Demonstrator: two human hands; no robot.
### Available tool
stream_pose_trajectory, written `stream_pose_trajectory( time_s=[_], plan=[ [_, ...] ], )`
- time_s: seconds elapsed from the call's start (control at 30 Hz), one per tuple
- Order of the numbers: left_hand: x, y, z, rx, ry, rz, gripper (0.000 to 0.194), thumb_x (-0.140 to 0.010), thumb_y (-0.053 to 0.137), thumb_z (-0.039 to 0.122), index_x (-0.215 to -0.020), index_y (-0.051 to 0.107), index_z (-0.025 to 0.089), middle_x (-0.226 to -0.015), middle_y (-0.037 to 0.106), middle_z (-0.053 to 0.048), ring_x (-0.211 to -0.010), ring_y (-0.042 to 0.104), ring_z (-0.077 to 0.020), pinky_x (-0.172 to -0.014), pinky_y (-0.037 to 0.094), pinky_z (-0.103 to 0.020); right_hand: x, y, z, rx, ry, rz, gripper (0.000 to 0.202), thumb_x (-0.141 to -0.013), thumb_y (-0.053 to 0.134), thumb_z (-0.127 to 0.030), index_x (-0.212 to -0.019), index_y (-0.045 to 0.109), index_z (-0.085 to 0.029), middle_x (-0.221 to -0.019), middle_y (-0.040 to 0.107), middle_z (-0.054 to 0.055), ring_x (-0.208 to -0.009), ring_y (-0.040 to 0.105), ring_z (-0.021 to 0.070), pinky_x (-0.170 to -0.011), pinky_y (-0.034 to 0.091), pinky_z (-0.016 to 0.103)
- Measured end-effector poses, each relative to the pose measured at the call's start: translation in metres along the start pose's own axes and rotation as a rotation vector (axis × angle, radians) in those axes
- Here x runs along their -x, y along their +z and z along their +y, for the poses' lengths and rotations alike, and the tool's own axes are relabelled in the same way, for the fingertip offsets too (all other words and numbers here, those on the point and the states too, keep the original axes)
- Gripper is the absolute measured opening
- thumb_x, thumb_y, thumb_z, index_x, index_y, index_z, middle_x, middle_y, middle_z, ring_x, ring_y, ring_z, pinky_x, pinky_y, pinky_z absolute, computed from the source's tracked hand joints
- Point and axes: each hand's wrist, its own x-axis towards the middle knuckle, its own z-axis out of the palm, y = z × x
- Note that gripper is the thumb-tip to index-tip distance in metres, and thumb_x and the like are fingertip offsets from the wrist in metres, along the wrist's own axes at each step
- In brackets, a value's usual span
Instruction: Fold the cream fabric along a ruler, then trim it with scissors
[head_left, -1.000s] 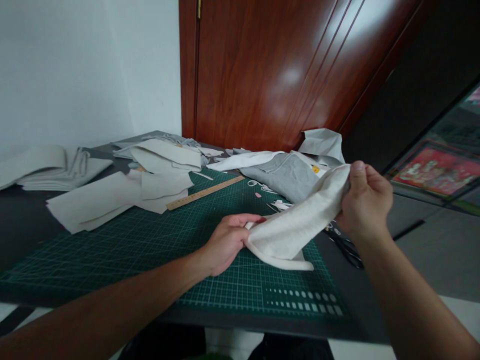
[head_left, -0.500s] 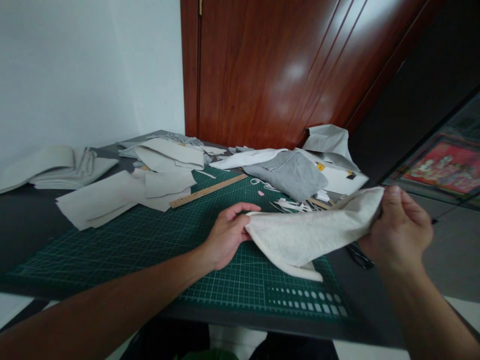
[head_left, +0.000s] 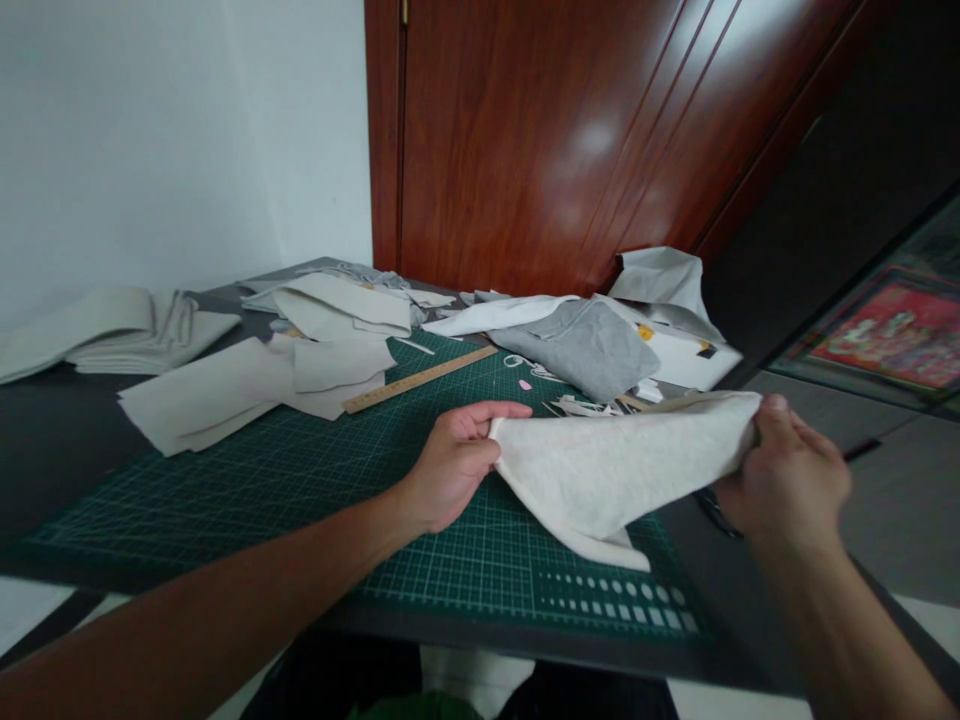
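In the head view, your left hand (head_left: pixel 457 468) pinches one end of the pale cloth (head_left: pixel 611 470) between thumb and fingers, and your right hand (head_left: pixel 791 475) is closed around the other. The cloth spans between them above the green mat (head_left: pixel 442 565), its lower edge drooping; a ruler (head_left: pixel 420 380) lies beyond your left hand.

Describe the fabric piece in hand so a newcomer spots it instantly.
Find the green cutting mat on the dark table. Over its right side, a cream fabric piece spans left hand to right hand. Unlike the gray cloth beyond, it is pale and held.
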Motion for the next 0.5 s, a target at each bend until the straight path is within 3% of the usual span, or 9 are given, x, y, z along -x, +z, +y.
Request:
stream_pose_trajectory(
  time_s=[0.13, 0.27, 0.4, 0.5],
  plan=[
    [-0.001, 0.001, 0.003, 0.056, 0.005, -0.016, 0.047, -0.063, 0.078, 0.007, -0.109, 0.081, 0.013, -0.096, 0.082, -0.010, -0.083, 0.073, -0.0187, -0.079, 0.054, -0.030, -0.001, -0.013, 0.015, -0.052, 0.135, 0.004, 0.010, -0.079, 0.073, -0.015, -0.071, 0.072, -0.020, -0.069, 0.071, 0.000, -0.051, 0.067, 0.0167, -0.047, 0.062, 0.027],
    [-0.001, 0.002, 0.007, 0.107, -0.016, -0.060, 0.050, -0.061, 0.078, 0.005, -0.110, 0.082, 0.014, -0.096, 0.084, -0.010, -0.083, 0.074, -0.0184, -0.078, 0.056, -0.030, -0.005, -0.030, 0.036, -0.054, 0.213, -0.029, 0.010, -0.082, 0.069, -0.016, -0.076, 0.076, -0.021, -0.084, 0.077, 0.004, -0.062, 0.073, 0.0190, -0.045, 0.062, 0.025],
    [0.000, 0.001, 0.009, 0.171, -0.062, -0.133, 0.058, -0.056, 0.075, 0.006, -0.113, 0.083, 0.015, -0.099, 0.083, -0.010, -0.088, 0.075, -0.0204, -0.081, 0.057, -0.032, -0.010, -0.041, 0.055, -0.026, 0.231, -0.078, 0.015, -0.084, 0.066, -0.022, -0.069, 0.070, -0.024, -0.077, 0.076, 0.003, -0.067, 0.077, 0.0240, -0.044, 0.064, 0.029],
    [0.001, 0.001, 0.010, 0.181, -0.072, -0.127, 0.046, -0.067, 0.083, 0.022, -0.112, 0.083, 0.014, -0.099, 0.082, -0.010, -0.091, 0.074, -0.0214, -0.083, 0.058, -0.035, -0.007, -0.046, 0.064, 0.007, 0.157, -0.134, 0.020, -0.086, 0.067, -0.027, -0.066, 0.070, -0.025, -0.073, 0.076, 0.004, -0.069, 0.080, 0.0296, -0.044, 0.065, 0.034]
  ],
)
